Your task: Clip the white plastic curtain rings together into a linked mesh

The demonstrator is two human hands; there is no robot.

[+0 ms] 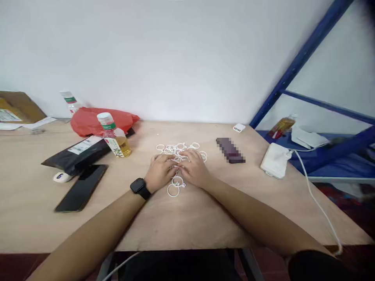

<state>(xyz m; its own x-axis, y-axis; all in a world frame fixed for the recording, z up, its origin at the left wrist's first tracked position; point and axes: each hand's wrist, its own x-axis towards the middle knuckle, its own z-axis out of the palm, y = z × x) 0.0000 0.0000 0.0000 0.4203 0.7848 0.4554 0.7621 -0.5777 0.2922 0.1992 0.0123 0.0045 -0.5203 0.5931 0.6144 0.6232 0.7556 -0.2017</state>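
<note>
Several white plastic rings with small eyelets, which look like curtain rings (173,190), lie in a loose pile at the middle of the table. My left hand (160,171), with a black watch (140,188) on its wrist, rests at the pile's left side, its fingers bent inward. From the right, my right hand (195,168) reaches over the pile with its fingers curved down. The two thumbs meet above a white ring just between the hands. My fingers partly cover the rings beneath them, so the exact grip is hard to see.
Left on the wooden table (187,222) are a drink bottle (123,146), a red plastic bag (88,121), a black parcel (72,154) and a phone (80,189). To the right lie a pixelated dark object (230,150) and a white power bank (274,160) with a cable.
</note>
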